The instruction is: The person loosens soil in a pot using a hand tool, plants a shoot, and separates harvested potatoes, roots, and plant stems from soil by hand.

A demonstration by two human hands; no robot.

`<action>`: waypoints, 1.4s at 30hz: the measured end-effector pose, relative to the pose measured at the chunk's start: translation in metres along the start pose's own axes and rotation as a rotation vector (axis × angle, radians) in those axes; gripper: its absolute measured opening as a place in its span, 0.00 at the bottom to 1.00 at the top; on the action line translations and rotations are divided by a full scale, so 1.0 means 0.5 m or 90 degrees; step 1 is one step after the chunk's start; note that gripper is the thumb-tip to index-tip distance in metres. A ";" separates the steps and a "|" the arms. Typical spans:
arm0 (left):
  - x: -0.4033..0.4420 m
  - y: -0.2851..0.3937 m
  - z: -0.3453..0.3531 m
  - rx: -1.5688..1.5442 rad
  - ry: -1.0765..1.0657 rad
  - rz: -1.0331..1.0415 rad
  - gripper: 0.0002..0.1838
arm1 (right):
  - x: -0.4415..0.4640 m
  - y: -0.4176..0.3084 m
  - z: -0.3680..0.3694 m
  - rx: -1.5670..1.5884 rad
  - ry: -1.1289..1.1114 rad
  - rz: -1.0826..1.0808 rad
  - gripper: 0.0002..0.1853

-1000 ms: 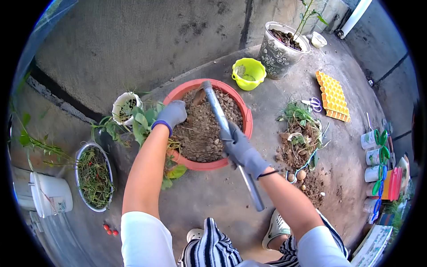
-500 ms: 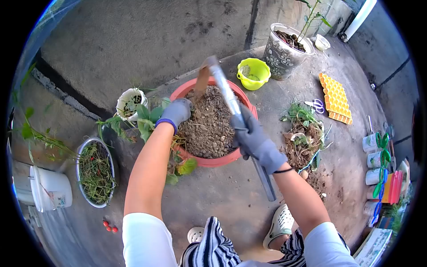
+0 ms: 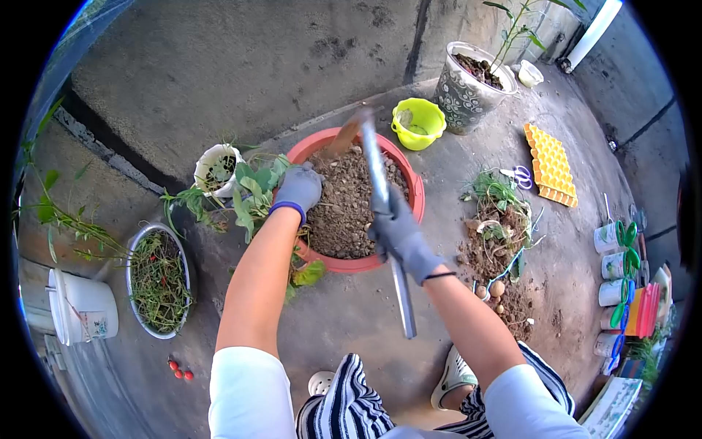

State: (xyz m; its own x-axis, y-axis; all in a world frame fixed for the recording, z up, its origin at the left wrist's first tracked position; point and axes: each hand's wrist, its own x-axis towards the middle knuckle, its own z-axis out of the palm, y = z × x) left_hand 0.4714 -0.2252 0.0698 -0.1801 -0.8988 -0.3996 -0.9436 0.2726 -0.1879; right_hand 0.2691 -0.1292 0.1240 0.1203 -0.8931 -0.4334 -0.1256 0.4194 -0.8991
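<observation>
My right hand [image 3: 395, 227], in a grey glove, is wrapped round the metal handle of a small hoe [image 3: 375, 161]. Its rusty, motion-blurred blade is at the back of a round reddish pot [image 3: 418, 194], over the dry, lumpy soil [image 3: 340, 208] inside. At the pot's left side is my gloved left hand [image 3: 300, 186], fingers curled at the soil's edge; what they grip is hidden. Leafy plant stems [image 3: 252, 194] spill over the left rim, beside and beneath that hand and wrist.
A lime-green bowl [image 3: 418, 124] and a patterned planter [image 3: 468, 91] stand behind. To the right lie uprooted plants [image 3: 497, 219], scissors [image 3: 521, 176], a yellow egg tray [image 3: 550, 164] and several lidded jars [image 3: 613, 263]. On the left are a basin of cut weeds [image 3: 191, 282] and a white bucket [image 3: 84, 307].
The hoe has swung more upright: its head moved slightly right, its lower handle end left. My right hand shifted a little left and down; my left hand stays at the pot's left side.
</observation>
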 end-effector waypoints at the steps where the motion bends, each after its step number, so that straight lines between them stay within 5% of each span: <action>1: 0.008 -0.005 0.000 0.017 -0.011 -0.004 0.24 | 0.001 -0.003 -0.003 -0.002 -0.031 0.003 0.27; 6: 0.013 -0.014 -0.001 -0.021 0.004 0.020 0.24 | -0.037 -0.077 -0.049 -0.002 -0.081 0.016 0.28; 12: -0.009 -0.030 -0.039 -0.114 -0.024 0.060 0.23 | -0.128 -0.155 -0.092 0.081 0.001 -0.327 0.31; 14: -0.034 -0.043 -0.070 -0.207 0.004 0.061 0.21 | -0.153 -0.178 -0.095 0.178 -0.013 -0.291 0.32; 16: -0.071 -0.051 -0.117 -0.232 0.011 0.029 0.25 | -0.167 -0.177 -0.128 0.269 -0.330 -0.113 0.33; 18: -0.097 -0.063 -0.164 -0.339 -0.067 0.008 0.25 | -0.162 -0.184 -0.106 0.121 -0.248 -0.039 0.34; 20: -0.111 -0.083 -0.167 -0.305 0.030 0.034 0.25 | -0.136 -0.164 -0.080 -0.140 -0.141 -0.006 0.33; 22: -0.139 -0.096 -0.181 -0.342 0.133 0.076 0.23 | -0.087 -0.110 -0.063 -0.187 -0.132 -0.012 0.33; 23: -0.150 -0.104 -0.159 -0.397 0.227 0.077 0.22 | -0.048 -0.075 -0.052 -0.396 -0.058 -0.149 0.35; 25: -0.182 -0.109 -0.162 -0.454 0.260 0.079 0.21 | -0.001 -0.049 -0.029 -0.702 -0.050 -0.215 0.34; 26: -0.204 -0.107 -0.167 -0.509 0.291 0.087 0.21 | 0.019 -0.035 -0.028 -0.704 -0.052 -0.214 0.34; 28: -0.248 -0.104 -0.182 -0.527 0.320 0.103 0.20 | 0.071 -0.028 -0.028 -0.921 -0.169 -0.181 0.33; 32: -0.321 -0.100 -0.145 -0.614 0.416 0.109 0.17 | 0.030 -0.108 -0.047 -0.871 -0.110 -0.179 0.33; 40: -0.341 -0.089 -0.153 -0.672 0.463 0.127 0.17 | 0.045 -0.117 -0.029 -0.940 -0.220 -0.110 0.33; 42: -0.361 -0.078 -0.150 -0.665 0.495 0.123 0.17 | 0.047 -0.094 -0.055 -0.926 -0.177 -0.234 0.33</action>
State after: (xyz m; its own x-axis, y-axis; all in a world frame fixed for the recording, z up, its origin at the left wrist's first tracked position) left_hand 0.5199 -0.0996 0.2165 -0.1164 -0.9329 0.3408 -0.5904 0.3409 0.7316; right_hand 0.2509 -0.1742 0.1580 0.5149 -0.7810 -0.3534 -0.8570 -0.4791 -0.1898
